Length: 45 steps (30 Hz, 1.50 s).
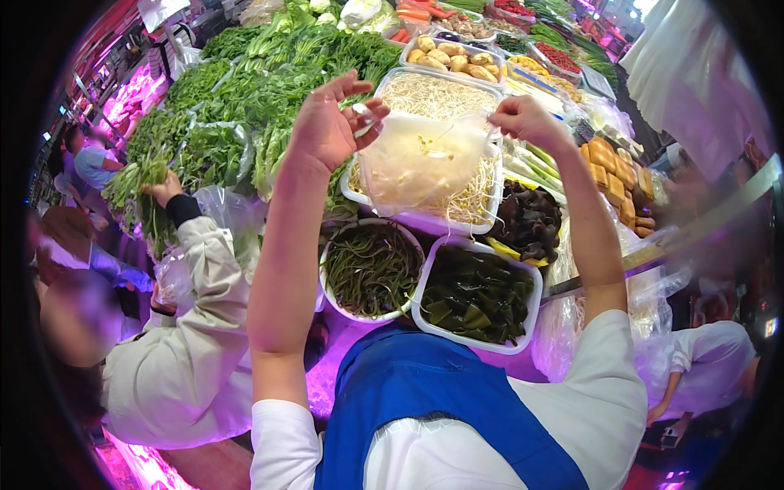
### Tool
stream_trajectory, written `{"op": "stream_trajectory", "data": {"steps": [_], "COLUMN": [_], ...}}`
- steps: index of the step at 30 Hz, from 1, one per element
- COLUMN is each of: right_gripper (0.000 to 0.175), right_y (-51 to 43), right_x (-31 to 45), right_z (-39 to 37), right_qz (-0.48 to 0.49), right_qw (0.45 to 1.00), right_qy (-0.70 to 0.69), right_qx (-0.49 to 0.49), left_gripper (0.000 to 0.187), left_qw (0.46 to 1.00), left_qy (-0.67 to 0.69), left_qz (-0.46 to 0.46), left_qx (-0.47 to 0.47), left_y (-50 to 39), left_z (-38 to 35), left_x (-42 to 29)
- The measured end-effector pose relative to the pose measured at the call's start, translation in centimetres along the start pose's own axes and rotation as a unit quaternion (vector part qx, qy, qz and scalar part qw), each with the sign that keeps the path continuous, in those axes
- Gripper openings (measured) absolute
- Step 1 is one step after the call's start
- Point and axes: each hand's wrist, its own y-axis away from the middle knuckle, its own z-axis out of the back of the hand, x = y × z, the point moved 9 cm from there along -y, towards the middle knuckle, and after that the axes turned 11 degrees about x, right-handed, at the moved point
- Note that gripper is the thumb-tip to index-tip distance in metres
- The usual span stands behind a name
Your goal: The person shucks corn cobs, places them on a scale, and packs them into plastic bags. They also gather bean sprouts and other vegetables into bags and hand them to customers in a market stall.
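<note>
A thin clear plastic bag (422, 162) hangs between my hands above a white tub of bean sprouts (471, 205), with a few sprouts showing at the bag. My right hand (530, 121) pinches the bag's upper right edge between its fingertips. At the bag's upper left, my left hand (340, 122) is raised with its fingers spread and curled; whether it grips any plastic is not clear. Behind the bag stands another tub of pale sprouts (438, 92). Nearer to me are a round tub of shredded seaweed (372, 269) and a square tub of cut kelp (479, 294).
Leafy greens (269, 79) are heaped at the left, where a person's hand (164, 188) grips some. Potatoes (456, 60) lie farther back. Black fungus (525, 220), brown tofu blocks (612, 171) and a metal bar (674, 236) are at the right. A crouching person (710, 361) is at lower right.
</note>
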Motion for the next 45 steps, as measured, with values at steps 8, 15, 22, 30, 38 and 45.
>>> {"op": "stream_trajectory", "data": {"steps": [8,15,22,30,38,45], "right_gripper": [0.025,0.025,0.025,0.013,0.034,0.013], "right_y": [3.9,-1.4,3.7,8.4,12.1,10.8], "right_x": [7.9,9.4,13.7,-1.3,-4.0,-4.8], "right_z": [3.7,-9.4,-7.0,-18.3,-33.5,-35.7], "right_qz": [0.093,0.07,0.293,0.056,0.014,-0.01], "right_qw": [0.957,0.989,0.926,0.989,0.991,0.978], "right_qy": [0.156,-0.091,0.153,-0.054,0.097,0.134], "right_qx": [-0.225,0.091,-0.182,-0.13,0.089,0.157], "left_gripper": [0.055,0.053,0.046,0.051,0.053,0.055], "left_qw": [0.993,0.989,0.996,0.978,0.978,0.966], "left_qy": [-0.054,-0.118,-0.086,-0.044,0.067,0.053], "left_qz": [-0.038,-0.007,-0.039,-0.196,-0.146,-0.192], "left_qx": [0.095,0.093,0.003,0.049,0.133,0.165], "left_y": [-0.5,-2.3,0.6,9.6,14.4,21.5], "left_z": [-6.5,-6.3,-2.8,-6.6,-5.9,-2.8], "left_x": [-4.6,-4.5,-7.2,-8.8,-5.7,-2.2]}}
